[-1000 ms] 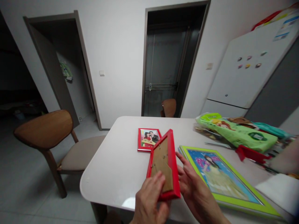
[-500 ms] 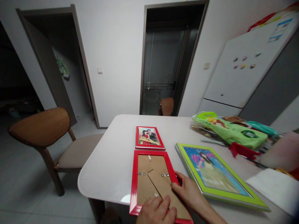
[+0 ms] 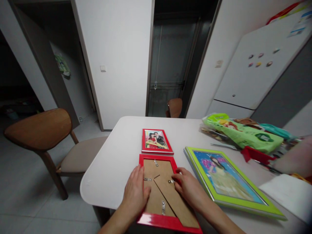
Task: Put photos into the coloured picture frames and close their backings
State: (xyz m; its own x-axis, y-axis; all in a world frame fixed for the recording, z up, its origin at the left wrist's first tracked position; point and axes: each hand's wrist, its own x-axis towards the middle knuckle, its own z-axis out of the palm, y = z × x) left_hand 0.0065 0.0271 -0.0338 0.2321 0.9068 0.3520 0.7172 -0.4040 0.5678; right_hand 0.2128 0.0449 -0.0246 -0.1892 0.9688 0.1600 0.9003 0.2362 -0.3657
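A red picture frame (image 3: 159,221) lies face down at the table's near edge, its brown backboard (image 3: 152,203) and fold-out stand (image 3: 174,198) facing up. Small metal clips show along the backboard's sides. My left hand (image 3: 134,190) grips the left edge, thumb on the backboard and fingers along the rim. Curled over the right edge, my right hand (image 3: 188,187) has its fingertips at the right metal clip (image 3: 171,181). Just beyond stands a smaller-looking red frame (image 3: 143,151), lying face up with a photo of a couple.
To the right lies a green picture frame (image 3: 209,191) with a photo. Behind it are a green wipes-like package (image 3: 255,135), a red object (image 3: 257,157) and white paper (image 3: 290,195). A wooden chair (image 3: 41,130) is at the left of the white table (image 3: 107,172).
My left hand has moved from the lower metal clip to the frame's left edge, uncovering that clip. My right hand has shifted up to the right clip. The view has tilted slightly.
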